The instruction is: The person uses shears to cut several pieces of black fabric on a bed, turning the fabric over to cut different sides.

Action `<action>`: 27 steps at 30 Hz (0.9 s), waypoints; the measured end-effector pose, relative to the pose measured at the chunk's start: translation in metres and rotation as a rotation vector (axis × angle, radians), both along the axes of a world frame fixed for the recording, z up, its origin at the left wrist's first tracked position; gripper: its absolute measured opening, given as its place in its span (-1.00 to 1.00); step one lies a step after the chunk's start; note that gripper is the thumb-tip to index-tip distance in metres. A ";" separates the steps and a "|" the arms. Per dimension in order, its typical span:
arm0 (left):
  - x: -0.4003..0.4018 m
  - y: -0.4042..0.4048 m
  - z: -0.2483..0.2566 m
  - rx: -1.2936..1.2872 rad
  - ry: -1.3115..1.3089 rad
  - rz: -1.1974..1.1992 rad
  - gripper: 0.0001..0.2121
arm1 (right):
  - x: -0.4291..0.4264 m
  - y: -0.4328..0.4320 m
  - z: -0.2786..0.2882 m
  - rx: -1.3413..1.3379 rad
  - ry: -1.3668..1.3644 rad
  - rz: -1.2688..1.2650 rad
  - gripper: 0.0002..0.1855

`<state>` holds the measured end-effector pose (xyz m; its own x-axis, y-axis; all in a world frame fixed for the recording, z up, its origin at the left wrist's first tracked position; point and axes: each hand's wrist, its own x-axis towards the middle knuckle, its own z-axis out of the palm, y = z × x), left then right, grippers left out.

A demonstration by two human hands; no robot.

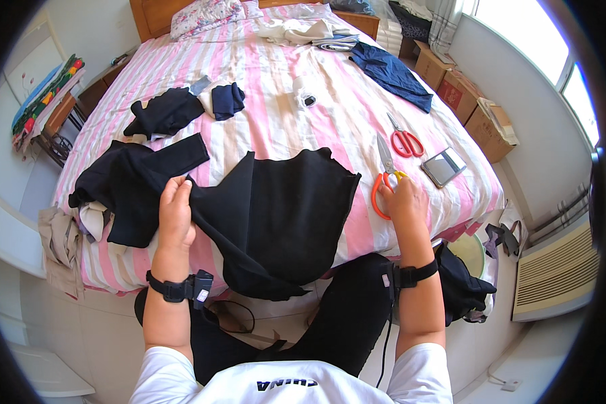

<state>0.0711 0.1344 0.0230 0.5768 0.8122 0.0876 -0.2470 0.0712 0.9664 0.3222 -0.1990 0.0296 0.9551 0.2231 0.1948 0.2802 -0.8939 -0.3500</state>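
Observation:
Black fabric [288, 217] is spread over the near edge of the bed and hangs down toward my knees. My left hand [175, 209] pinches its upper left corner between thumb and fingers. On the right, my right hand [406, 199] has its fingers around the orange and yellow handles of a pair of scissors [385, 154], whose blades point away from me. Whether these scissors rest on the bed or are slightly lifted, I cannot tell. Just beyond them lie red-handled scissors [406, 142]. A dark-framed phone [443, 166] lies to their right.
More black garments [126, 177] are heaped on the bed's left side, near folded navy cloth [227, 101]. A white roll [304, 92] lies mid-bed on the striped sheet [262, 121]. Navy trousers [391, 76] are at far right. Cardboard boxes [454, 96] line the window wall.

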 end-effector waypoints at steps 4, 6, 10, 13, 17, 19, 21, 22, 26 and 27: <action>-0.009 0.011 0.013 -0.016 0.021 0.056 -0.90 | 0.005 0.002 -0.001 -0.030 -0.030 -0.028 -0.54; -0.013 0.013 0.022 -0.020 0.059 0.014 -0.91 | 0.006 0.000 0.000 -0.029 -0.030 -0.021 -0.53; -0.023 0.029 0.020 0.004 0.083 0.000 -0.93 | 0.006 0.001 0.005 -0.054 -0.016 0.026 -0.55; -0.030 0.035 0.029 0.039 0.076 0.010 -0.93 | 0.012 -0.003 0.002 -0.078 0.016 0.064 -0.58; -0.030 0.041 0.037 0.099 0.071 0.015 -0.93 | 0.011 -0.001 0.007 -0.155 0.057 -0.023 -0.60; -0.030 0.045 0.038 0.107 0.054 0.000 -0.92 | 0.010 -0.004 0.007 -0.163 -0.004 0.027 -0.62; -0.032 0.047 0.039 0.104 0.060 -0.001 -0.91 | -0.007 0.001 0.004 -0.084 -0.139 0.045 -0.60; -0.033 0.048 0.040 0.102 0.069 -0.005 -0.90 | -0.015 0.006 0.002 -0.002 -0.269 0.059 -0.58; -0.036 0.052 0.041 0.132 0.080 -0.014 -0.90 | -0.043 0.038 0.002 0.046 0.047 0.120 -0.49; -0.033 0.051 0.040 0.122 0.066 -0.026 -0.89 | -0.043 0.039 -0.006 0.039 -0.058 0.128 -0.48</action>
<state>0.0382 0.1855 0.0628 0.6050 0.7827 0.1462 -0.1820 -0.0428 0.9824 0.2792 -0.1602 0.0239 0.9063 0.3334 0.2596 0.4116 -0.8355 -0.3639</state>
